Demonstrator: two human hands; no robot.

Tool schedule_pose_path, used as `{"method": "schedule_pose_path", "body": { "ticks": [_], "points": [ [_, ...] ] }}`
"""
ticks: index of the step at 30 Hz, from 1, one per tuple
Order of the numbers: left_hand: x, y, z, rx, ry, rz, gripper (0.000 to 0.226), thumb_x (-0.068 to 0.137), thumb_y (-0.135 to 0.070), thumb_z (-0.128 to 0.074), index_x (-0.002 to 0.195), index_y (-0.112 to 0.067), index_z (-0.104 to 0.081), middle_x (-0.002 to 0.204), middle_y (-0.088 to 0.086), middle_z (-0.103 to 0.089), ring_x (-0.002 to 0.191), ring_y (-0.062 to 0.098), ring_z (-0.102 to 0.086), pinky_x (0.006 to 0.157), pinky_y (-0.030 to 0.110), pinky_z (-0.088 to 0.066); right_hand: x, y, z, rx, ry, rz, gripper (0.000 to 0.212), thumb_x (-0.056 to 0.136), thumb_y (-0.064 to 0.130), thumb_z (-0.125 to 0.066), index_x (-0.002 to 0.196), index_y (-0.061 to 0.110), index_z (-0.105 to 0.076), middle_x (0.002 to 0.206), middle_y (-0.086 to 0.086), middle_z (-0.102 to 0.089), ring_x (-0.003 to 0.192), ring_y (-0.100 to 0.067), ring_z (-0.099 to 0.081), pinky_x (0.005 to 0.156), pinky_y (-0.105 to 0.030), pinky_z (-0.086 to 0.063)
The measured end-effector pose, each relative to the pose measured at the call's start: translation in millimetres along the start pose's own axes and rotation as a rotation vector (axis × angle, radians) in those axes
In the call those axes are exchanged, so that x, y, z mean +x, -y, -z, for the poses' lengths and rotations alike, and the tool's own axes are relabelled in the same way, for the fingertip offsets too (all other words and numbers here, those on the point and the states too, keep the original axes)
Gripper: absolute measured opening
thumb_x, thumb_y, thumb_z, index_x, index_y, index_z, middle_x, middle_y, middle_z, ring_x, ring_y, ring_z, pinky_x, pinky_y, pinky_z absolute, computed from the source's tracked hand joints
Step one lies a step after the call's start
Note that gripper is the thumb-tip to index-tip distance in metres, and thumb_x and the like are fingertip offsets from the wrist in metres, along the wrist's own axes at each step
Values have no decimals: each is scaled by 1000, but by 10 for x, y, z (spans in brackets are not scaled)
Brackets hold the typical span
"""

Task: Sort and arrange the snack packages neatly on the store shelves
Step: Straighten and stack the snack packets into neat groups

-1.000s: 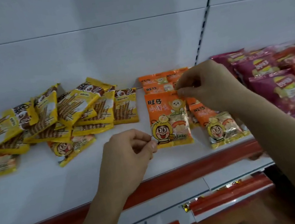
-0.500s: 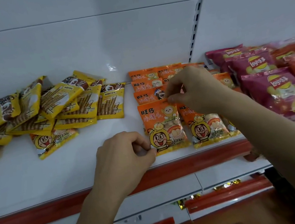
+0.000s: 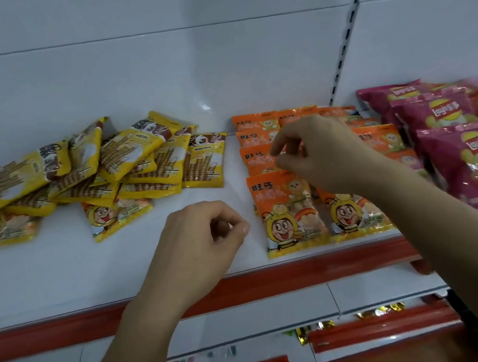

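Orange snack packets (image 3: 288,213) lie in two rows on the white shelf (image 3: 56,276), the front two side by side at the red edge. My right hand (image 3: 320,160) hovers over these rows with its fingers loosely bent, and I see nothing between them. My left hand (image 3: 204,244) is just left of the front orange packet, apart from it, fingers curled with the thumb against the forefinger and holding nothing. A loose heap of yellow wafer-stick packets (image 3: 120,166) lies at the left, with two yellow cartoon-face packets (image 3: 116,215) partly under it.
Pink chip bags (image 3: 477,164) fill the shelf to the right of the orange rows. The white back panel has a slotted upright (image 3: 344,44). A red strip (image 3: 280,275) runs along the shelf front. Lower shelves with gold wrappers (image 3: 379,312) show below.
My left hand has let go of the front orange packet's lower corner and drawn back left. My right hand has released the packet's top edge and lifted slightly.
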State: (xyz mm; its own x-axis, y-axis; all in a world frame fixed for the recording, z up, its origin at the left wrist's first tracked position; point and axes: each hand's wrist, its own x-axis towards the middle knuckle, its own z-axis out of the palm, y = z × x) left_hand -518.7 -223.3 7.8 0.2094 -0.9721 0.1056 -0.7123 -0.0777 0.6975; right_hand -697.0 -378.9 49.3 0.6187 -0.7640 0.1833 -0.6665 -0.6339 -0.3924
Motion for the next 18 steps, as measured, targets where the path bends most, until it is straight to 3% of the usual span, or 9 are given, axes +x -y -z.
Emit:
{"method": "schedule_pose_path", "body": {
  "ticks": [4, 6, 8, 12, 15, 18],
  "points": [
    [-6, 268, 334, 97, -222, -46, 11, 90, -24, -70, 81, -31, -68, 75, -13, -60, 78, 6, -55, 62, 21, -41, 122, 361, -216, 34, -27, 98, 18, 93, 29, -67, 110, 25, -69, 94, 9, -61, 76, 0, -52, 63, -13, -35],
    [-35, 446, 506, 156, -308, -40, 11, 89, -22, -71, 83, -31, -68, 76, -14, -60, 77, 5, -55, 62, 25, -45, 182, 558, -367, 95, -24, 98, 24, 94, 31, -67, 117, 25, -65, 100, 7, -59, 83, -7, -56, 67, -19, -38],
    [-92, 628, 669, 170, -356, -30, 7, 89, -22, -70, 86, -29, -71, 78, -14, -61, 77, 5, -57, 64, 30, -49, 250, 767, -522, 148, -31, 92, 29, 93, 29, -67, 121, 25, -63, 106, 4, -60, 93, -13, -59, 76, -26, -41],
    [-248, 967, 1005, 215, -380, 6, 8, 90, -21, -70, 88, -29, -69, 80, -15, -59, 78, 2, -55, 63, 26, -45, 420, 1245, -809, 191, -33, 107, 32, 90, 28, -68, 122, 26, -62, 112, 5, -59, 101, -16, -56, 91, -34, -45],
    [-313, 1245, 1285, 235, -402, 27, 8, 90, -20, -69, 89, -28, -68, 82, -15, -59, 80, 2, -55, 65, 26, -46, 546, 1547, -955, 190, -113, 5, 37, 91, 38, -65, 127, 31, -60, 129, -1, -54, 124, -24, -49, 103, -37, -39],
    [-325, 1516, 1530, 223, -414, 42, 7, 91, -22, -69, 96, -26, -68, 88, -13, -59, 84, 2, -56, 69, 21, -46, 702, 1651, -1022, 181, -173, -238, 54, 91, 57, -56, 141, 38, -45, 152, -8, -34, 141, -35, -32, 113, -52, -34]
  ]
}}
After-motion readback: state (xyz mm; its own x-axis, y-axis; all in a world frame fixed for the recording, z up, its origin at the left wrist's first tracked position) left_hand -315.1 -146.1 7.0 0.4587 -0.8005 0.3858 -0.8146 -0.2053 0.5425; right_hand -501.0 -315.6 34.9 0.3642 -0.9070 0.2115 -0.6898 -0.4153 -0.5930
